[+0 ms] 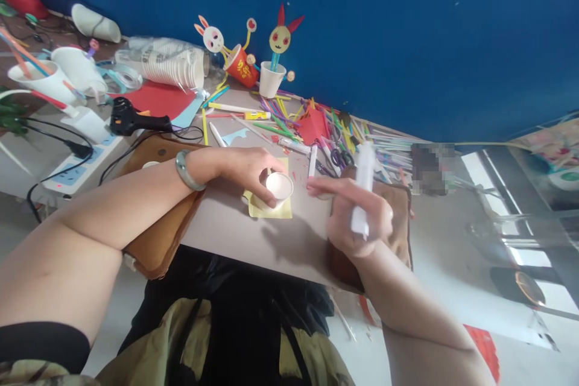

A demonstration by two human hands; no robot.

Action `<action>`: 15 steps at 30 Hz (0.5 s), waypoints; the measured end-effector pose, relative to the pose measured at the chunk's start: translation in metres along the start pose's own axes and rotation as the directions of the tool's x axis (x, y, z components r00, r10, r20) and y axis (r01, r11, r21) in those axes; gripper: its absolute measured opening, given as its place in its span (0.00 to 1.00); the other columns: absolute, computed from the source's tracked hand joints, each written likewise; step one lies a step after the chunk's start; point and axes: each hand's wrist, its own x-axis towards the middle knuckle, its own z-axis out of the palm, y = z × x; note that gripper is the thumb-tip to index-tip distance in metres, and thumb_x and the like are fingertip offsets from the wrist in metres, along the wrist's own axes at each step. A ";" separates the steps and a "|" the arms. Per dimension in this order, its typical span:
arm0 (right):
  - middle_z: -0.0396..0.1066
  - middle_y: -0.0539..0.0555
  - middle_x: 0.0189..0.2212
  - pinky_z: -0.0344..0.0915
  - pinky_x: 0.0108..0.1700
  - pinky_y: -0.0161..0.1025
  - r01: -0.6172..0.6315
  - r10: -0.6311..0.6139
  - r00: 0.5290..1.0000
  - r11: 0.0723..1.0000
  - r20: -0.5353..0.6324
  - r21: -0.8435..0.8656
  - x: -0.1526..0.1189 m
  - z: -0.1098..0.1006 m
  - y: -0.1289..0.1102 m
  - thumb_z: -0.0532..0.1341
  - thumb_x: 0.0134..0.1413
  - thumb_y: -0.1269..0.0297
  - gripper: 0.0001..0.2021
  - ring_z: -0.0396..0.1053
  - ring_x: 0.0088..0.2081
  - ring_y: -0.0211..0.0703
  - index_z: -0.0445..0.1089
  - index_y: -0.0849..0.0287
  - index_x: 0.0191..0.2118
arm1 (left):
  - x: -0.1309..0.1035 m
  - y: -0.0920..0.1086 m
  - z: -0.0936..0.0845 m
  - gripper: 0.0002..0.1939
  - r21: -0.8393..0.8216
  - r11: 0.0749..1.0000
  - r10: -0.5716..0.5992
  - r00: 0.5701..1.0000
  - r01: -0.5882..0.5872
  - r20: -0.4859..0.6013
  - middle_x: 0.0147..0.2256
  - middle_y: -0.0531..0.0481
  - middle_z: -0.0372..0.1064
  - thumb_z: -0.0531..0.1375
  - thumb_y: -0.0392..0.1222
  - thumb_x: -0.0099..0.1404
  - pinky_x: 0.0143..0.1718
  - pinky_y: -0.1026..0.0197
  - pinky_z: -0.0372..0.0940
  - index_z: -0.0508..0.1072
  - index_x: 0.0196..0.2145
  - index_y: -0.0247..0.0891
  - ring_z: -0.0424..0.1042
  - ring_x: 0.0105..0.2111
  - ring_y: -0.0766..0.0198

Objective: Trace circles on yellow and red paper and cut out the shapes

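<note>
My left hand is closed round a small white paper cup, which stands on a piece of yellow paper at the middle of the table. Its fingers wrap the cup's left side, and the cup's open mouth faces up. To the right, my right hand is raised above the table, blurred by motion. A white marker-like stick is held in it, pointing up, with the index finger stretched toward the cup. The right hand and the cup are apart.
Behind lie scattered coloured straws, red paper and scissors. Two rabbit-faced cup figures stand by the blue wall. At the left are a black glue gun, stacked cups and a power strip. Brown pads flank the work spot.
</note>
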 end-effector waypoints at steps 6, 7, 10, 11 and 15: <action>0.72 0.63 0.55 0.68 0.54 0.55 -0.011 0.016 0.982 0.999 0.188 -0.030 0.017 0.022 0.001 0.73 0.47 0.58 0.26 0.71 0.57 0.58 0.59 0.52 0.48 | 0.000 -0.005 0.001 0.22 -0.005 1.000 -0.023 0.999 0.023 0.031 0.32 0.52 0.75 0.68 0.56 0.55 0.32 0.64 0.56 0.77 0.40 0.38 0.71 0.31 0.64; 0.71 0.63 0.56 0.68 0.54 0.55 -0.027 0.030 0.974 0.999 0.223 -0.018 0.016 0.025 0.003 0.73 0.47 0.58 0.27 0.71 0.57 0.58 0.58 0.52 0.48 | 0.000 -0.006 0.001 0.22 -0.007 1.000 -0.014 0.999 0.015 0.045 0.32 0.53 0.76 0.68 0.55 0.54 0.32 0.64 0.56 0.77 0.41 0.38 0.71 0.31 0.64; 0.72 0.62 0.55 0.68 0.53 0.53 -0.057 0.056 0.957 0.998 0.285 -0.004 0.012 0.033 0.008 0.72 0.48 0.57 0.26 0.73 0.54 0.57 0.58 0.51 0.47 | 0.001 -0.008 0.001 0.20 0.017 1.000 -0.025 0.998 0.025 0.051 0.29 0.54 0.74 0.69 0.53 0.53 0.32 0.63 0.55 0.78 0.39 0.38 0.69 0.28 0.65; 0.72 0.61 0.55 0.68 0.53 0.53 -0.061 0.059 0.954 0.998 0.294 -0.002 0.012 0.035 0.009 0.72 0.48 0.57 0.25 0.73 0.54 0.56 0.58 0.51 0.47 | 0.001 -0.009 0.001 0.20 0.030 0.999 -0.032 0.998 0.031 0.045 0.28 0.55 0.73 0.69 0.54 0.52 0.32 0.63 0.55 0.78 0.38 0.38 0.68 0.27 0.65; 0.72 0.61 0.53 0.69 0.51 0.50 -0.070 0.061 0.951 0.997 0.303 0.022 0.012 0.037 0.009 0.69 0.51 0.60 0.22 0.73 0.52 0.55 0.56 0.51 0.45 | 0.002 -0.012 0.001 0.19 0.039 0.999 -0.008 0.999 0.006 0.047 0.25 0.55 0.71 0.69 0.54 0.50 0.32 0.62 0.55 0.78 0.35 0.38 0.66 0.26 0.66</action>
